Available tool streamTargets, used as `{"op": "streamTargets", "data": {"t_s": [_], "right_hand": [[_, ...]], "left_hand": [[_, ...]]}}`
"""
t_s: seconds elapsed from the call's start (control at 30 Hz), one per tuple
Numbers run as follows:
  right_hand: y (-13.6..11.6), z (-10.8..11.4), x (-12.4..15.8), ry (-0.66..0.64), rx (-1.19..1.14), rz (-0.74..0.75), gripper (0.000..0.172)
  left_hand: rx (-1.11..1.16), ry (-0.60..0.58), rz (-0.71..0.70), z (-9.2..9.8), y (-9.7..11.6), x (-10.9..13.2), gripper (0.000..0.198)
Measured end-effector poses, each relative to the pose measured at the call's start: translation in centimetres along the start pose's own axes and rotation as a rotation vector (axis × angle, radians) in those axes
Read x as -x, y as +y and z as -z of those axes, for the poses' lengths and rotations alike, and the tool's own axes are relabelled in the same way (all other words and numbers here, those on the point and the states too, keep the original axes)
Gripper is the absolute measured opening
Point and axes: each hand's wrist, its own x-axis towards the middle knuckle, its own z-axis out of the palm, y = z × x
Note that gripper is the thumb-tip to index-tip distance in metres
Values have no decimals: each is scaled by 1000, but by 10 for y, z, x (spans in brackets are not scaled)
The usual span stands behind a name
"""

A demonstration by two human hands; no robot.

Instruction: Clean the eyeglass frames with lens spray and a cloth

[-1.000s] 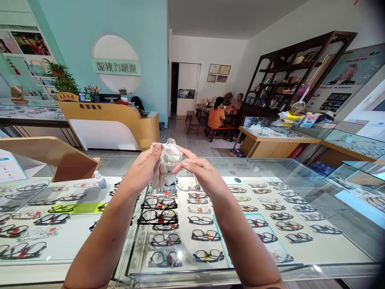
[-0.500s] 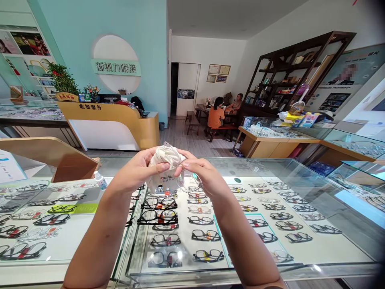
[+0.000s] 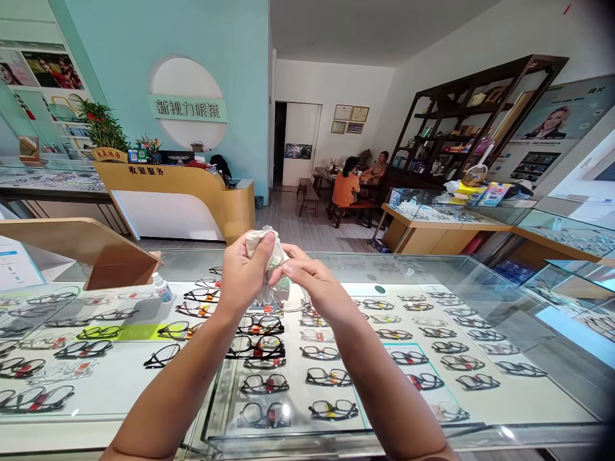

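Both hands are raised above the glass display counter, close together. My left hand (image 3: 243, 275) is closed around a bunched cream cleaning cloth (image 3: 257, 242), with the thumb pressed on top. My right hand (image 3: 314, 282) pinches a pair of thin-rimmed eyeglasses (image 3: 283, 288) where the frame meets the cloth. One round clear lens hangs below the fingers, with a greenish reflection on it. The other side of the eyeglasses is hidden by the cloth and my left hand.
Beneath the counter glass lie rows of spectacle frames (image 3: 331, 378). A small white spray bottle (image 3: 162, 288) and a wood-backed mirror or stand (image 3: 110, 256) are on the left. Farther back are a reception desk (image 3: 235, 211), benches and two seated people (image 3: 346, 186).
My left hand has turned and drawn the cloth into a tighter bunch, its thumb now upright on top. The printed side of the cloth no longer shows. My right hand has barely shifted.
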Motion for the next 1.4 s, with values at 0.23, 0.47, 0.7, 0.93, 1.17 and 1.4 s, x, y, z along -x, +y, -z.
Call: {"op": "streamTargets", "data": {"t_s": [0.23, 0.47, 0.7, 0.93, 1.17, 1.4], "right_hand": [[-10, 10, 2, 72, -72, -54, 37], [-5, 4, 2, 61, -141, -17, 35], [-10, -5, 5, 21, -5, 19, 39], [-16, 9, 7, 47, -59, 1, 39], [-6, -3, 2, 97, -116, 32, 39], [-1, -23, 3, 91, -22, 86, 39]], "left_hand": [[165, -431, 256, 24, 19, -12, 44], [112, -300, 60, 8, 9, -2, 42], [26, 72, -105, -8, 2, 12, 42], [113, -286, 127, 16, 15, -4, 43], [125, -242, 30, 5, 10, 1, 45], [112, 121, -33, -6, -5, 5, 43]]}}
